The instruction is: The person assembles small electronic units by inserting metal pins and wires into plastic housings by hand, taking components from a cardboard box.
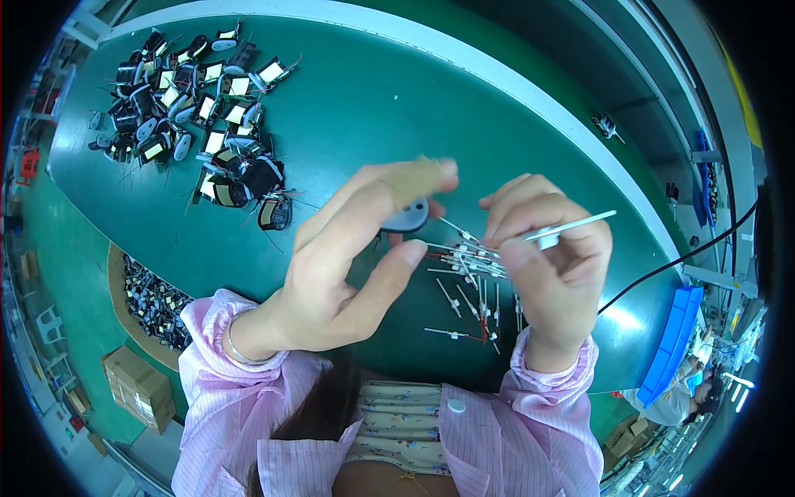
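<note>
My left hand (pixel 348 257) has its fingers curled around a grey rounded plastic part (pixel 406 218) with a small dark hole. The fingertips are blurred, and much of the part is hidden by them. Tan tape wraps one finger. In my right hand (pixel 559 257), pinched between thumb and fingers, is a thin pale rod (pixel 584 222) with a small white piece on it. Beneath and between both hands lies a loose heap of similar thin rods (pixel 476 261) with white pieces and some red wires.
A pile of black assemblies (pixel 211 108) with grey caps, yellowish pads and wires covers the table's far left. Below the left edge stands a round container (pixel 120 311) of small dark parts. A blue tray (pixel 669 348) sits at right, near a black cable (pixel 662 267).
</note>
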The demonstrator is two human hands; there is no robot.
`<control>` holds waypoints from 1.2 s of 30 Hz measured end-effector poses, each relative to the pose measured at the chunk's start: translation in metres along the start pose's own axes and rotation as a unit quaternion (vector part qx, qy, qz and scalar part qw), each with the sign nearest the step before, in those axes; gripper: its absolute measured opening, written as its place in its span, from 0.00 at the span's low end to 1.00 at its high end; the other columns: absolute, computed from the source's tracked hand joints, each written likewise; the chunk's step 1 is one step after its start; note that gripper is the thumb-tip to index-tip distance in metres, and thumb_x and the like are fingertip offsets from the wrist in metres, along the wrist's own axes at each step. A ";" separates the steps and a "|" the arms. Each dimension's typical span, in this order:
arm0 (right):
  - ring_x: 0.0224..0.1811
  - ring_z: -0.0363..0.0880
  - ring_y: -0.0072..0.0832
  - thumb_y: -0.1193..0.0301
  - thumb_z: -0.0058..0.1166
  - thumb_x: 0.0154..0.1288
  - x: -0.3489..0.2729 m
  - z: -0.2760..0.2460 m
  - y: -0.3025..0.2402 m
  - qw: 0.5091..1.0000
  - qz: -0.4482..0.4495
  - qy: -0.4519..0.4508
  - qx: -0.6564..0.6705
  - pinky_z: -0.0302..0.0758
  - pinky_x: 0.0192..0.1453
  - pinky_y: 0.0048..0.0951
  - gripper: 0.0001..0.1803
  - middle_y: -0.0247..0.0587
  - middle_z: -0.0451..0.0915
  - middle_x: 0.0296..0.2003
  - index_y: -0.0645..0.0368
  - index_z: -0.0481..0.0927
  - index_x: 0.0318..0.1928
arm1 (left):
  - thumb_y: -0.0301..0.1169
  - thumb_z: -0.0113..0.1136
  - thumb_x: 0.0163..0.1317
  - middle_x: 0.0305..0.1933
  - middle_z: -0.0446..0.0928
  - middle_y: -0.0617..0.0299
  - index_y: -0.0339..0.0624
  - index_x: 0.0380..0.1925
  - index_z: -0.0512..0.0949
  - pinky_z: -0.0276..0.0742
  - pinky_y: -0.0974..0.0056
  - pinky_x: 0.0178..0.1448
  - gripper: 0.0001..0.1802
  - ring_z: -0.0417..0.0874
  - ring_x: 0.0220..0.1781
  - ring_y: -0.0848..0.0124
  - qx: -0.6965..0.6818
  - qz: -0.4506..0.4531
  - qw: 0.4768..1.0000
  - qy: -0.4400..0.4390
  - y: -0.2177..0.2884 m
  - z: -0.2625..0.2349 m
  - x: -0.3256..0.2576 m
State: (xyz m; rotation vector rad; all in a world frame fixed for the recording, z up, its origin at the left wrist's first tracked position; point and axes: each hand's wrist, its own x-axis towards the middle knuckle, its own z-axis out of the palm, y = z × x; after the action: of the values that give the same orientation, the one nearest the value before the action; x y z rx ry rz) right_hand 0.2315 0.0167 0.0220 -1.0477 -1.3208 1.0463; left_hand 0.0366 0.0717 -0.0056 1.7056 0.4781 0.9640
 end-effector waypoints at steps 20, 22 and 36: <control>0.39 0.84 0.44 0.81 0.54 0.56 -0.005 0.014 -0.017 0.994 -0.058 0.028 -0.084 0.80 0.52 0.48 0.03 0.52 0.77 0.35 0.71 0.76 0.31 | 0.12 0.62 0.49 0.51 0.78 0.38 0.34 0.60 0.61 0.79 0.62 0.45 0.36 0.84 0.45 0.57 0.131 0.127 0.983 0.035 -0.004 0.005 -0.004; 0.39 0.84 0.44 0.82 0.53 0.56 -0.005 0.014 -0.018 0.991 -0.068 0.025 -0.114 0.80 0.52 0.48 0.03 0.52 0.77 0.34 0.71 0.76 0.31 | 0.12 0.63 0.49 0.51 0.78 0.38 0.34 0.61 0.60 0.79 0.62 0.45 0.37 0.84 0.45 0.58 0.136 0.129 0.982 0.033 -0.003 0.005 -0.004; 0.38 0.84 0.42 0.83 0.54 0.54 -0.006 0.018 -0.016 0.990 -0.075 0.037 -0.109 0.79 0.53 0.48 0.03 0.51 0.78 0.33 0.70 0.76 0.31 | 0.10 0.62 0.47 0.53 0.76 0.37 0.32 0.62 0.54 0.79 0.62 0.46 0.42 0.82 0.48 0.57 0.148 0.113 0.982 0.016 -0.002 0.005 -0.007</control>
State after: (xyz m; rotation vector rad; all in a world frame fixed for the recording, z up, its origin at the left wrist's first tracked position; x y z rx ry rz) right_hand 0.2136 0.0076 0.0358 -1.1184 -1.4523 0.7556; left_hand 0.0367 0.0643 -0.0101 2.0479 0.4748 1.1269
